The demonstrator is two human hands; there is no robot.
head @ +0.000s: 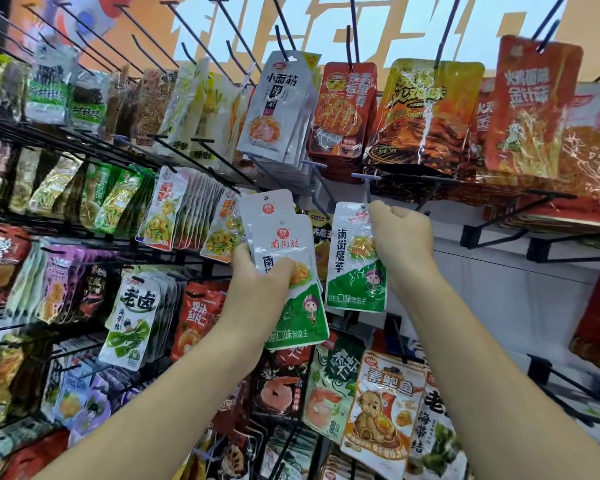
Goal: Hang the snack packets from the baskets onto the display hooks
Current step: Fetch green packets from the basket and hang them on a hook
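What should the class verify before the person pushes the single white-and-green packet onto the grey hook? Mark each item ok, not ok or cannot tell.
1. The right hand grips the single packet near its top: ok.
2. The packet hangs upright with its print facing out: ok.
3. The packet's hang hole is lined up with the grey hook: cannot tell, as the hand hides the hole.
4. The front end of the hook is bare: ok.
5. The left hand holds the spare stack clear of the hook: ok.
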